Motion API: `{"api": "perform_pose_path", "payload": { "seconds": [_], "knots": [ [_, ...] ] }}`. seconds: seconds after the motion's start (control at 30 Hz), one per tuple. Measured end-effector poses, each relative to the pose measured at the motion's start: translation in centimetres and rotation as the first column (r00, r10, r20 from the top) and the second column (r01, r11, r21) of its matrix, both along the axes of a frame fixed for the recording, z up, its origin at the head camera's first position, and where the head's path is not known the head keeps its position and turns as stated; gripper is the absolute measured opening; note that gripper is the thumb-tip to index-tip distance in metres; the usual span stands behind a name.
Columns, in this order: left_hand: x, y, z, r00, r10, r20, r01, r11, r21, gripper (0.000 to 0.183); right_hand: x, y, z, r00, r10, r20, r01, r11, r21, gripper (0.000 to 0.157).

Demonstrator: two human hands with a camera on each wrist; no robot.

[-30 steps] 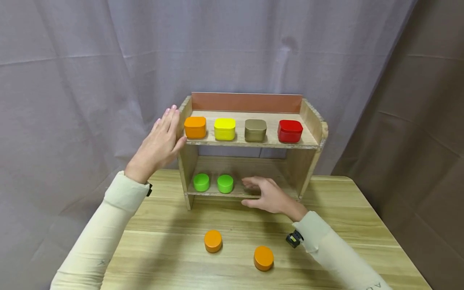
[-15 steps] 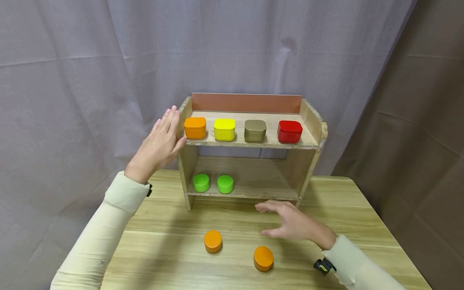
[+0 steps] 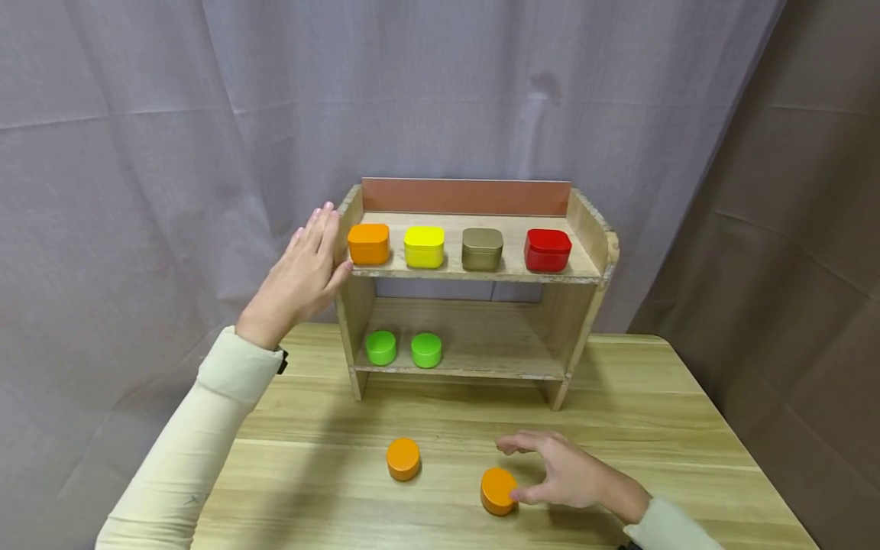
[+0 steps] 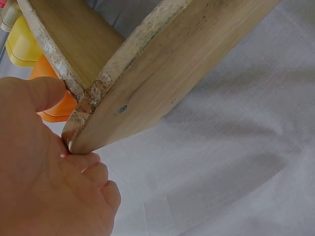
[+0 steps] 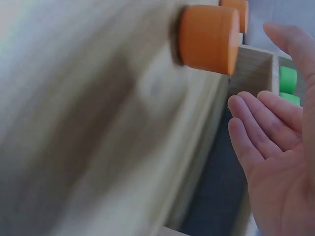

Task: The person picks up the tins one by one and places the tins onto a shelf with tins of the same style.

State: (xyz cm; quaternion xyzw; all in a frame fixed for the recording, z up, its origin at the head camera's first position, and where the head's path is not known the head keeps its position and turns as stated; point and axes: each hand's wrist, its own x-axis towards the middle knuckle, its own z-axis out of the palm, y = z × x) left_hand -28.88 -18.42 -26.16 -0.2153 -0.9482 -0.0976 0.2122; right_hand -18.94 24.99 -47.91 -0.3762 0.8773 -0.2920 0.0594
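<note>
My left hand (image 3: 299, 267) lies against the left side of a small two-tier wooden shelf (image 3: 474, 276), its fingers straight and its thumb by the front edge. In the left wrist view the side panel (image 4: 142, 83) meets the hand between thumb and fingers. Over the table, my right hand (image 3: 567, 470) has its thumb and fingers spread apart. The nearer round orange container (image 3: 498, 490) is right beside its thumb; the right wrist view shows this orange container (image 5: 206, 38) outside the grasp. Another round orange container (image 3: 402, 459) sits farther left on the table.
Two round green containers (image 3: 381, 347) stand at the left of the lower tier. On the upper tier are orange (image 3: 369, 244), yellow (image 3: 424, 247), olive (image 3: 482, 249) and red (image 3: 547, 250) boxes in a row. A grey curtain (image 3: 440, 84) hangs behind the shelf.
My right hand has come back from the lower tier, down and to the right, to the nearer orange container. The left hand stays at the shelf's side.
</note>
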Motion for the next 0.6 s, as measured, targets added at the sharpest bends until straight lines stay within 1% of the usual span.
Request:
{"api": "perform_pose_path", "payload": {
  "seconds": [0.13, 0.23, 0.37, 0.5, 0.6],
  "knots": [
    [0.0, 0.0, 0.0, 1.0, -0.001, 0.0, 0.001, 1.0, -0.001, 0.075, 0.2, 0.1, -1.4, 1.0, 0.008, 0.008, -0.008, 1.0, -0.028, 0.069],
    [0.1, 0.0, 0.1, 1.0, 0.001, 0.005, -0.001, 1.0, -0.002, 0.075, 0.3, 0.0, -2.1, 1.0, 0.011, 0.02, -0.011, 1.0, -0.028, 0.071],
    [0.1, 0.0, 0.1, 1.0, 0.001, 0.011, -0.001, 1.0, -0.004, 0.075, 0.4, 0.1, -2.6, 0.996, 0.004, 0.089, -0.003, 1.0, -0.012, 0.072],
    [0.0, 0.0, 0.1, 1.0, 0.0, 0.011, 0.0, 1.0, -0.004, 0.075, 0.4, 0.1, -3.1, 0.986, 0.023, 0.166, -0.016, 0.999, -0.044, 0.067],
    [0.0, 0.0, 0.1, 1.0, 0.004, 0.01, -0.004, 1.0, -0.006, 0.075, 0.3, 0.1, -3.4, 0.984, 0.042, 0.173, -0.03, 0.997, -0.074, 0.063]
  ]
}}
